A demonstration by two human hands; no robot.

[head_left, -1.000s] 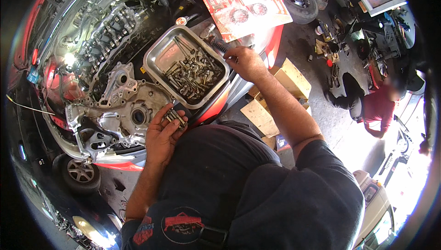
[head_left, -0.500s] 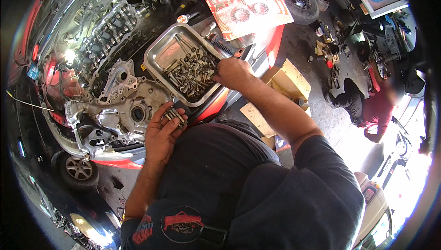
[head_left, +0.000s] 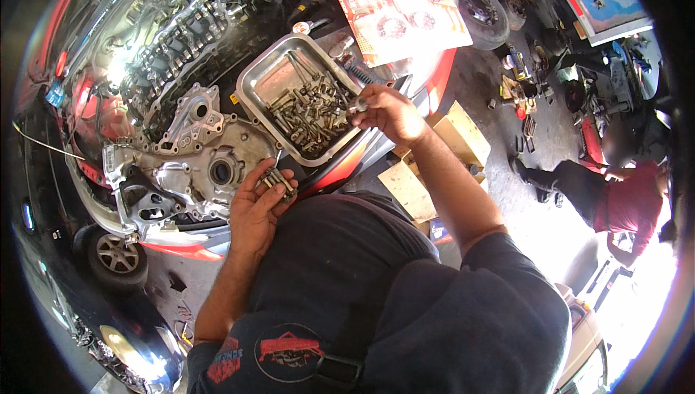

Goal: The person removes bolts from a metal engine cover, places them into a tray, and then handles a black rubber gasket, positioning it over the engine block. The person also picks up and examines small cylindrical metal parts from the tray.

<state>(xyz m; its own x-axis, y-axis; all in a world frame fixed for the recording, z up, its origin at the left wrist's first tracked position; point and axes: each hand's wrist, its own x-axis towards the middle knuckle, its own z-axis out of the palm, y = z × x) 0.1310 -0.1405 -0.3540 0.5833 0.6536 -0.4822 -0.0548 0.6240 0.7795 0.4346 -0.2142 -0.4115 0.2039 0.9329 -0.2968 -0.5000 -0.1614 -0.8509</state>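
A rectangular metal tray [head_left: 262, 79] rests on the front of the car, holding a heap of loose bolts [head_left: 308, 115] with a few long ones among them. My right hand [head_left: 394, 117] is at the tray's right rim, its fingertips pinching a small shiny bolt [head_left: 357, 105] whose exact shape is partly hidden. Below the tray's near left corner, my left hand [head_left: 255, 209] is turned palm up, fingers closed around several bolts [head_left: 278, 182]. Just left of it lies a cast aluminium engine cover [head_left: 192, 169] with round openings.
Behind the cover is the opened engine with its exposed camshafts [head_left: 184, 39]. A red and white gasket package [head_left: 405, 21] lies beyond the tray. To the right, an open cardboard box [head_left: 460, 137] stands lower down. A co-worker in a red shirt [head_left: 630, 202] bends near scattered parts.
My right hand has lifted slightly away from the bolts to the tray's right rim, with a small bolt showing in its fingertips. My left hand keeps its bolts. The co-worker has shifted.
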